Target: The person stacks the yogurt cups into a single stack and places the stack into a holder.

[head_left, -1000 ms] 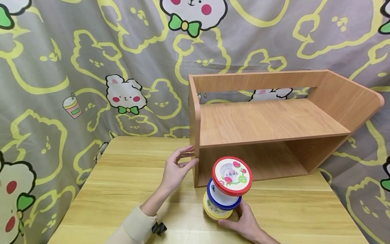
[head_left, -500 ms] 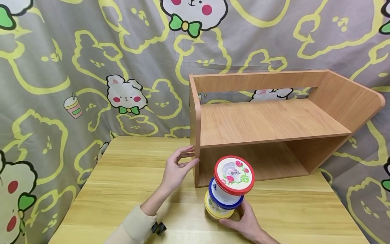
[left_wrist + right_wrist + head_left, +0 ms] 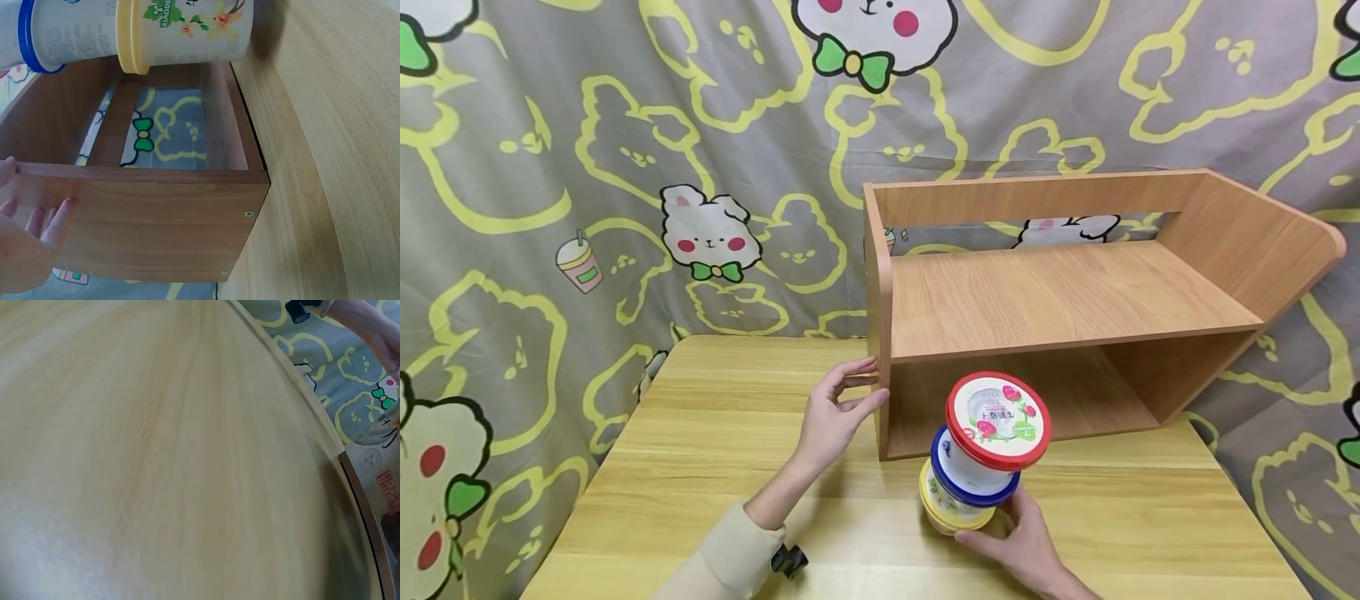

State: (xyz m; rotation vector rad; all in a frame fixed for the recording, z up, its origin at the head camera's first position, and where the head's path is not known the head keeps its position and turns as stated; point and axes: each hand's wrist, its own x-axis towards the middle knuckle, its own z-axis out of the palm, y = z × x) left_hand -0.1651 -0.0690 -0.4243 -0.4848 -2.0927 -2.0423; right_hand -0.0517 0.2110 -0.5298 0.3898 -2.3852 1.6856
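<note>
Three white printed tubs stand in a leaning stack: red-lidded tub (image 3: 997, 418) on top, blue-lidded tub (image 3: 973, 475) in the middle, yellow-lidded tub (image 3: 194, 31) at the bottom. My right hand (image 3: 1026, 542) grips the stack low on its right side; most of its fingers are hidden behind the tubs. Whether the bottom tub touches the table cannot be told. My left hand (image 3: 835, 412) holds the front edge of the left side panel of a wooden desktop shelf (image 3: 1075, 296). In the left wrist view its fingers (image 3: 57, 225) lie against the panel's outer face, thumb at the edge.
The shelf has an upper board and a lower compartment (image 3: 1022, 387) behind the stack. It stands at the back right of a wooden table (image 3: 700, 467). A patterned curtain (image 3: 760, 125) hangs behind. A small black device (image 3: 789, 561) sits by the left sleeve.
The right hand has moved the tub stack a little to the right and slightly away from me. The left hand and the shelf have stayed in place.
</note>
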